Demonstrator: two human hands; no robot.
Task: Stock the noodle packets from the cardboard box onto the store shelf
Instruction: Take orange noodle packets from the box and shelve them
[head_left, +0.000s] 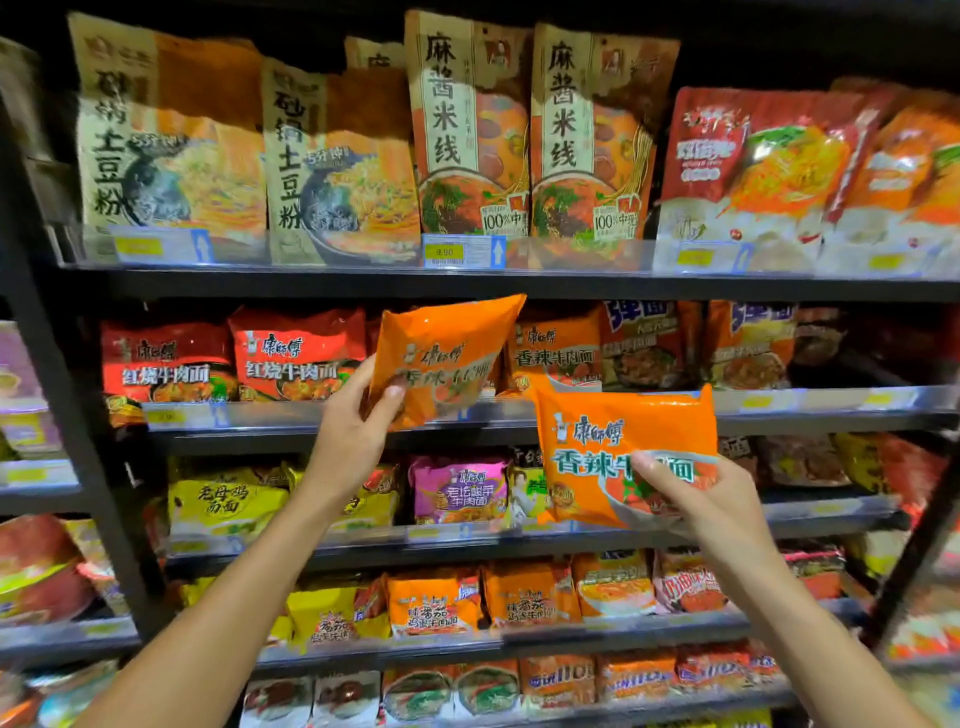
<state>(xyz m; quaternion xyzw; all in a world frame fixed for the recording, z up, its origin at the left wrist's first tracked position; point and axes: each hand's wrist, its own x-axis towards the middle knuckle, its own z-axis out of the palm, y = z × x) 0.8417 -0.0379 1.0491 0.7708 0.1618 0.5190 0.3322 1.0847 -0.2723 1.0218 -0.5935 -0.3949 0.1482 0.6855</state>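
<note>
Both orange packets (447, 358) (623, 447) lie lengthwise sideways, fronts outward.

Tall beige potato-noodle pouches (171, 145) and rice-noodle pouches (467, 130) stand on the top tier behind a yellow price tag (443, 252), with yellow packets (228, 501) and a purple packet (460, 488) lower down.

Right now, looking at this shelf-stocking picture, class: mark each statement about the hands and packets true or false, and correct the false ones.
1. Each hand holds an orange packet. True: the left hand grips the tilted orange packet, the right hand the lower orange packet.
2. The left hand's packet is purple. False: orange.
3. Red packets stand left of the tilted one. True.
4. The cardboard box is in view. False: none shows.
</note>
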